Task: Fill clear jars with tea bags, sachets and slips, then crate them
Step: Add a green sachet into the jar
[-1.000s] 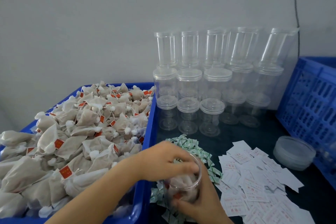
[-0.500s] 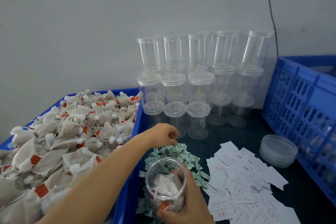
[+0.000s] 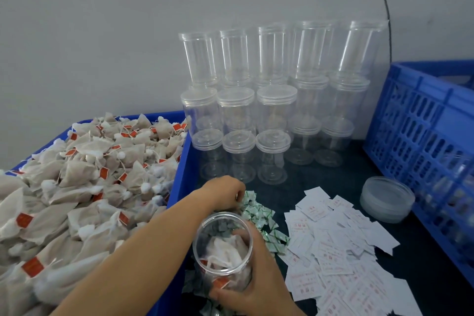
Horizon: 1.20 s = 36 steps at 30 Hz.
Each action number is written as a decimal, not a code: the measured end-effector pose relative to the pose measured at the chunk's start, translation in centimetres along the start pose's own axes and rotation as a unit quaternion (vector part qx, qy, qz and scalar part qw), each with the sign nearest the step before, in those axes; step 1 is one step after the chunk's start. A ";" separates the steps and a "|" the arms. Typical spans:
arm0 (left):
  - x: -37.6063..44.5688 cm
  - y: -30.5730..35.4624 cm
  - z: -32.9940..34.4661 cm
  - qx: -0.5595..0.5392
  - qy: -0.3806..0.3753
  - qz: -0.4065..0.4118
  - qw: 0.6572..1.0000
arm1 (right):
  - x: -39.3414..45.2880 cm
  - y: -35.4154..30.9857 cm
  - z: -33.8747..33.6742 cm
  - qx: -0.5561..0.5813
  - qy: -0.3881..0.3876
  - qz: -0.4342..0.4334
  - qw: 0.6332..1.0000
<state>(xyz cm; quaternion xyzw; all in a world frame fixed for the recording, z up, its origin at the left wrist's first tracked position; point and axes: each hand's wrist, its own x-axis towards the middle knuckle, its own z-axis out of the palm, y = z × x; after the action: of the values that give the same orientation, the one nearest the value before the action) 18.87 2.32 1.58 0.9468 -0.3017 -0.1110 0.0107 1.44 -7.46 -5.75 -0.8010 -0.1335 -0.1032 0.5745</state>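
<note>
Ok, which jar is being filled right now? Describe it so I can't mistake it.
In front of the stacked empty jars, near the bottom edge, the right hand grips one open jar. Unlike the others, it has no lid and holds tea bags.

Beige tea bags [image 3: 77,187] with red tags fill a blue bin [image 3: 179,174]. Green-and-white sachets [image 3: 259,215] lie beside white slips [image 3: 341,244] printed red, on a dark table [image 3: 423,277]. The crate [image 3: 420,141] is blue.
</note>
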 end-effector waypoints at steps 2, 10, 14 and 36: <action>0.0 0.1 -0.1 -0.013 -0.002 0.006 1.000 | -0.1 0.4 0.0 0.009 0.002 0.019 1.000; -1.2 0.0 -2.5 -0.194 0.099 -0.017 0.976 | -0.2 0.2 0.3 0.009 -0.013 0.035 0.999; -3.5 0.8 -5.7 -0.319 0.133 0.003 0.938 | -0.2 0.1 0.3 0.008 -0.013 0.034 0.999; -15.7 6.0 -3.3 -0.056 0.237 -0.012 0.970 | -0.5 0.3 -2.2 0.056 0.042 0.015 0.997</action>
<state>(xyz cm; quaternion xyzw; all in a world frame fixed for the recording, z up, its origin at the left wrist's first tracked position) 3.70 6.29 8.49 0.9476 -0.2725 0.0997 0.1337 1.03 -9.64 -5.50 -0.7645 -0.1031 -0.1209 0.6247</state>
